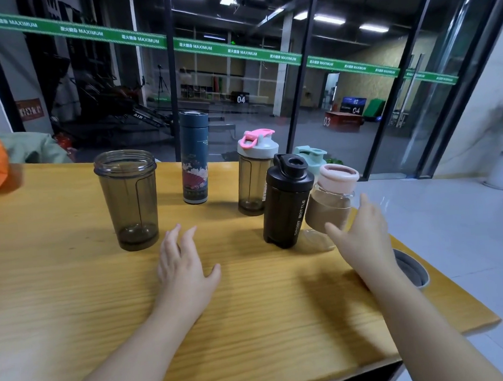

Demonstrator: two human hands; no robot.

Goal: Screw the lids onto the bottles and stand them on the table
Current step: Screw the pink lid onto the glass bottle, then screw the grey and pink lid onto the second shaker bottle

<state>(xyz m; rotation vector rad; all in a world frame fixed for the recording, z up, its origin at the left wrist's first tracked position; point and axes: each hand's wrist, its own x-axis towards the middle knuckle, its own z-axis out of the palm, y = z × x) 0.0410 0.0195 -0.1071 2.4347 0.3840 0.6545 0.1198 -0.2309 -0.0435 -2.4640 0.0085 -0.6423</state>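
I log left hand (184,268) flat, fingers spread on table (76,298), right hand (364,228) open beside glass bottle (330,204) (pink-lidded), smoky bottle (128,198) lidless

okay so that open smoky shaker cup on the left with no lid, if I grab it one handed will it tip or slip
The lidless smoky cup looks empty, so probably light. It narrows toward its base, so a sideways nudge up near the rim might tip it. Its plastic wall looks smooth, possibly slippery; gripping under the rim's ridge seems safer.

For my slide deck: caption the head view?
Open hands beside five capped bottles and one lidless shaker on a wooden table.
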